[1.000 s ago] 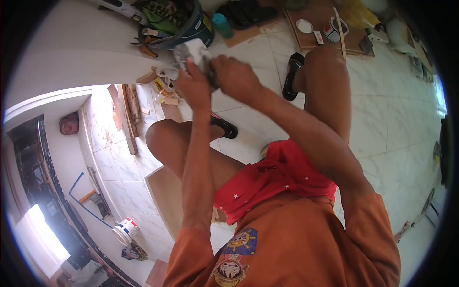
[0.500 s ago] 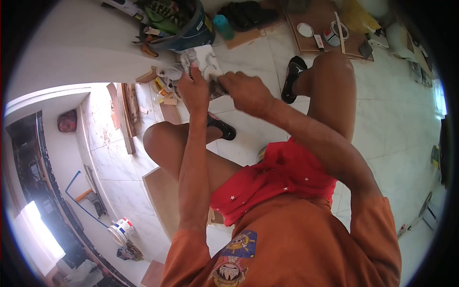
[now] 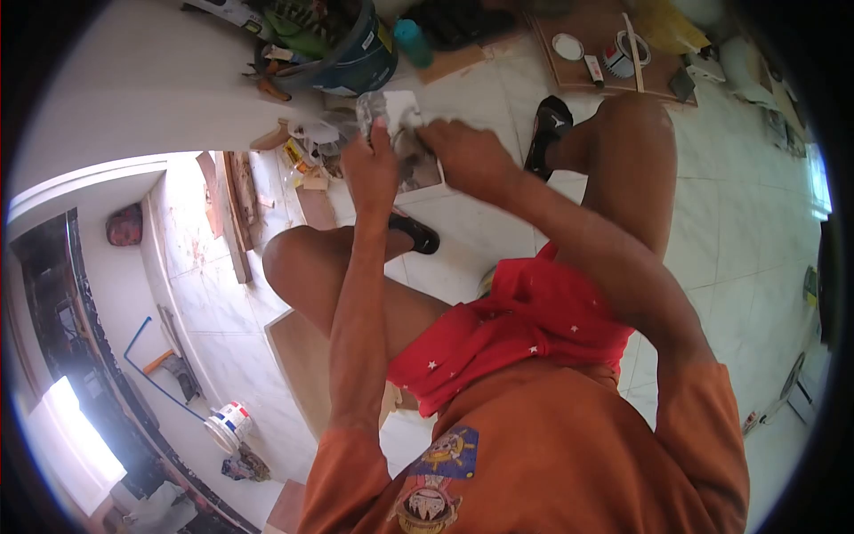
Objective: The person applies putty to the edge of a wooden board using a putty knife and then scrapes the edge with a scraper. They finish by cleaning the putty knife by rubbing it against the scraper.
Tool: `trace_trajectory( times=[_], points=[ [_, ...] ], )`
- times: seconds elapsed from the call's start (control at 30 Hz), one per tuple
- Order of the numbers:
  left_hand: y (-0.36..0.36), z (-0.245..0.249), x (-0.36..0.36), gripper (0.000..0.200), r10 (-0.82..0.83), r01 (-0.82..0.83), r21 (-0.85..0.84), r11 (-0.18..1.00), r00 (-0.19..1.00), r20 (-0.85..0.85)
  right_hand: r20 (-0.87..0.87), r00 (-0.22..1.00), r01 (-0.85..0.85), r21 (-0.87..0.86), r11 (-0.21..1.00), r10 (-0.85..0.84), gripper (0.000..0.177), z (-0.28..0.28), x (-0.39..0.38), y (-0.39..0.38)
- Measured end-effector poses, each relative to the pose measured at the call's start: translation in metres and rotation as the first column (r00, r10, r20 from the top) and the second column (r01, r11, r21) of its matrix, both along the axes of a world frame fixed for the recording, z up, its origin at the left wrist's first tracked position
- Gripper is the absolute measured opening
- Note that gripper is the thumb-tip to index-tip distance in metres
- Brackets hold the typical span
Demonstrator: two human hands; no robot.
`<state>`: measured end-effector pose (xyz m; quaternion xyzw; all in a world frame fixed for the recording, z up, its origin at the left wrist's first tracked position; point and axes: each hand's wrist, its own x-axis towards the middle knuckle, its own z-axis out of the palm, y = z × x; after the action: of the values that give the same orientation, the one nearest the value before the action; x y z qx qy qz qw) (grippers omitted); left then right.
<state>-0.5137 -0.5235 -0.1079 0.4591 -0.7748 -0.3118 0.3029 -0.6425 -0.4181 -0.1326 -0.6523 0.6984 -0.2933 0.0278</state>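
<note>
My left hand (image 3: 370, 169) is closed on a flat plate (image 3: 389, 109) smeared with white and grey material, its thumb lying on top. Just right of it, my right hand (image 3: 470, 160) is closed round a small dark tool, blurred and mostly hidden, whose end meets the plate. Under the two hands a grey-and-white patterned piece (image 3: 420, 173) shows near the floor.
A dark bucket (image 3: 356, 67) of tools stands ahead, beside a teal bottle (image 3: 412, 43). An open paint can (image 3: 623, 59) with a stick rests on a brown board (image 3: 569, 84). Wood strips (image 3: 236, 214) lie left; a white bucket (image 3: 227, 425) is lower left.
Both hands have moved slightly right, along with the plate. More of the patterned piece beneath them shows now.
</note>
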Motion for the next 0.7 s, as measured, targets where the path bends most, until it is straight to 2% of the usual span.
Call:
trace_trajectory(
  times=[0.03, 0.1, 0.2, 0.3, 0.33, 0.4, 0.47, 0.5, 0.53, 0.57, 0.6, 0.67, 0.7],
  points=[
    [0.002, -0.002, 0.003, 0.053, -0.008, 0.008, 0.029, 1.000, 1.000, 0.000, -0.033, 0.999, 0.040, -0.065, 0.997, -0.042, 0.023, -0.002, -0.008, -0.009],
    [0.002, -0.006, -0.001, 0.052, -0.033, 0.034, 0.076, 0.997, 0.999, -0.022, -0.024, 0.999, 0.041, -0.070, 0.997, -0.043, 0.025, -0.002, -0.021, -0.017],
    [-0.001, 0.003, 0.006, 0.050, 0.005, -0.008, 0.085, 0.996, 0.999, 0.035, -0.061, 0.997, -0.045, -0.059, 0.997, 0.041, 0.033, 0.009, 0.004, 0.011],
    [0.003, 0.011, 0.010, 0.050, -0.039, 0.037, 0.141, 0.989, 0.999, 0.016, -0.118, 0.993, 0.008, 0.100, 0.995, 0.003, 0.050, 0.014, -0.014, 0.001],
    [0.004, 0.016, 0.008, 0.050, -0.024, 0.022, 0.107, 0.994, 1.000, 0.019, -0.116, 0.993, 0.040, 0.128, 0.991, -0.025, 0.051, 0.018, -0.024, -0.004],
    [0.007, 0.030, 0.014, 0.052, 0.022, -0.023, 0.044, 0.999, 0.999, 0.028, -0.140, 0.989, 0.046, -0.008, 0.999, -0.046, 0.053, 0.022, -0.031, 0.000],
    [-0.014, 0.018, 0.027, 0.052, 0.044, -0.029, 0.141, 0.990, 0.993, -0.108, -0.166, 0.985, 0.035, -0.121, 0.992, -0.055, 0.048, 0.029, -0.038, 0.006],
    [-0.020, 0.022, 0.034, 0.052, 0.064, -0.030, 0.197, 0.980, 0.984, -0.169, -0.081, 0.995, 0.047, -0.151, 0.987, -0.060, 0.045, 0.034, -0.036, 0.010],
    [-0.025, 0.024, 0.040, 0.051, 0.092, -0.060, 0.254, 0.965, 0.989, -0.116, 0.005, 0.998, 0.059, -0.176, 0.983, -0.059, 0.041, 0.038, -0.034, 0.014],
    [-0.026, 0.022, 0.041, 0.050, 0.105, -0.054, 0.300, 0.952, 0.982, -0.157, 0.093, 0.994, 0.071, -0.199, 0.977, -0.053, 0.037, 0.042, -0.036, 0.017],
    [-0.025, 0.024, 0.041, 0.049, 0.120, -0.046, 0.346, 0.937, 0.973, -0.196, 0.331, 0.933, 0.139, 0.019, 0.990, -0.138, 0.035, 0.050, -0.042, 0.018],
    [-0.027, 0.023, 0.040, 0.048, 0.137, -0.011, 0.445, 0.895, 0.958, -0.252, 0.644, 0.644, 0.104, 0.461, 0.881, -0.413, 0.035, 0.067, -0.059, 0.019],
    [-0.025, 0.021, 0.039, 0.048, 0.140, 0.015, 0.502, 0.865, 0.953, -0.270, 0.693, 0.548, 0.096, 0.504, 0.858, -0.468, 0.036, 0.065, -0.066, 0.021]
  ],
)
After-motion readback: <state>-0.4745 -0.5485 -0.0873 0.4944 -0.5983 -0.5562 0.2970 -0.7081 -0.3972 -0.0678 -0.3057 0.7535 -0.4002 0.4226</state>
